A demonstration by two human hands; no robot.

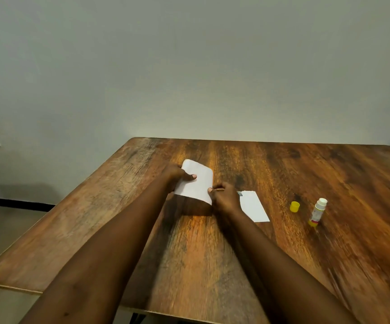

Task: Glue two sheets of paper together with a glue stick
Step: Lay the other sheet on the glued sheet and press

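Head view, nearest first: the right hand (224, 197) pinches the near right edge of a held sheet (195, 183), which is raised off the table (72, 218). The left hand (177, 175) grips its left edge, thumb on top. Just right lies the second sheet (254, 206), flat. Farther right, the yellow cap (294, 206) is off and the glue stick (318, 211) open, possibly lying tilted. Best square the corners before pressing down.
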